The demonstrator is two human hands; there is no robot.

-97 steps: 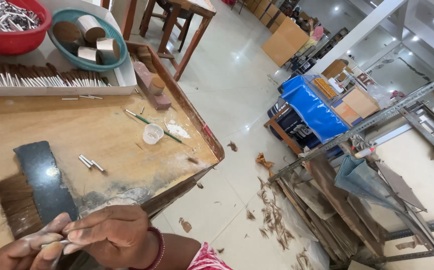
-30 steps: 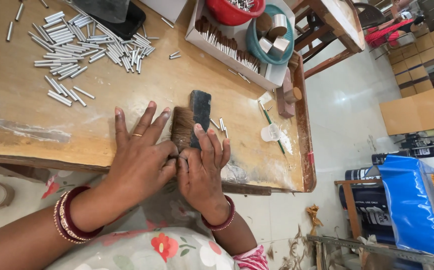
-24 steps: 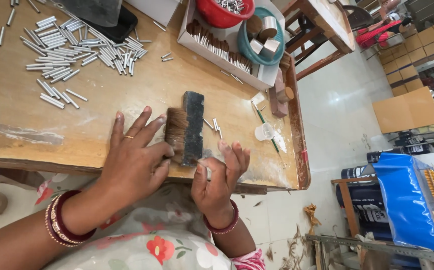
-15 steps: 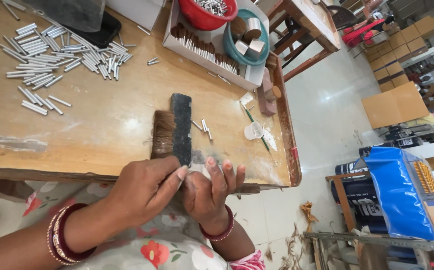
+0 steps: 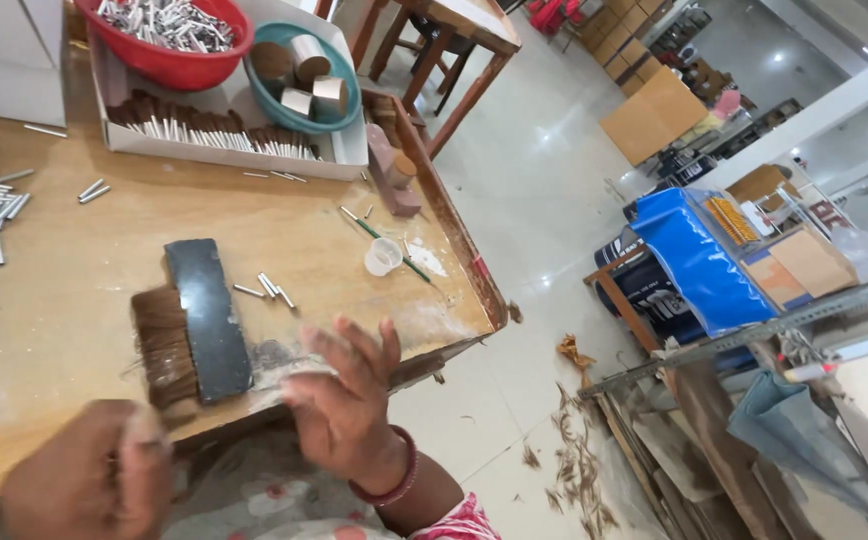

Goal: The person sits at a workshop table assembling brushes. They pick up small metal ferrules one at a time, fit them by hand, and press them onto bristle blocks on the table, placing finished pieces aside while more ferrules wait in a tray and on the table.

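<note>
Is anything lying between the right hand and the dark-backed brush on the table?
Nothing visible does. The right hand hovers open just right of the brush, with only bare, dusty table between. The small metal tubes lie farther up, out of the path.

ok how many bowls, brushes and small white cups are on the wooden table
Bowls: 2, a red bowl and a teal bowl
Brushes: 1, the black-backed brush, nearest the right hand
Small white cups: 1, the white cup
Total: 4

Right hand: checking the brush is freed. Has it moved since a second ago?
Yes. The right hand has left the brush, drawing back toward the near table edge.
</note>
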